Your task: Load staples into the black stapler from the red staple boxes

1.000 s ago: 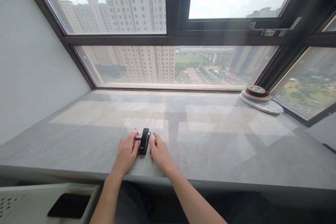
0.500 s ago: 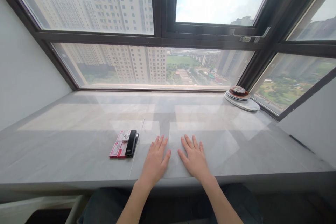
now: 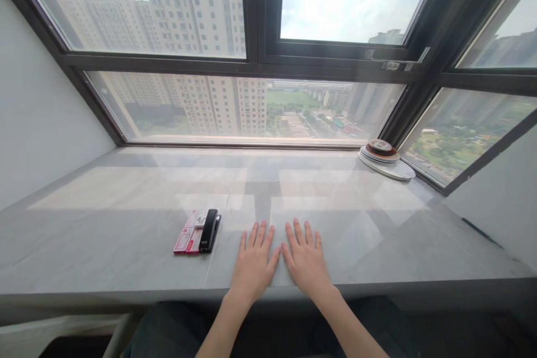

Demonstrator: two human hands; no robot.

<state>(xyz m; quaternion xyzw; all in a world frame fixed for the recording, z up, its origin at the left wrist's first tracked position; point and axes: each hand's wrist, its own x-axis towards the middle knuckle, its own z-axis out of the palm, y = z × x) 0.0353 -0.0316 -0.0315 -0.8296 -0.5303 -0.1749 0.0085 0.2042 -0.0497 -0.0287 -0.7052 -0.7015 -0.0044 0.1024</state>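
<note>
My left hand (image 3: 253, 264) lies flat on the grey marble sill (image 3: 126, 235), fingers stretched out, holding nothing. My right hand (image 3: 306, 261) rests flat beside it, thumbs nearly touching, also empty. A black stapler (image 3: 208, 230) lies to the left of my left hand, apart from it. Right against the stapler's left side sit small red and white boxes (image 3: 188, 234).
A stack of round plates (image 3: 384, 159) stands at the far right corner of the sill by the window frame (image 3: 255, 61). A white wall (image 3: 37, 123) closes the left side. The sill's front edge runs just below my wrists.
Both hands let go of the stapler and boxes, moved right and lie flat on the sill; since half a second ago they have drawn closer together. The view shifted right.
</note>
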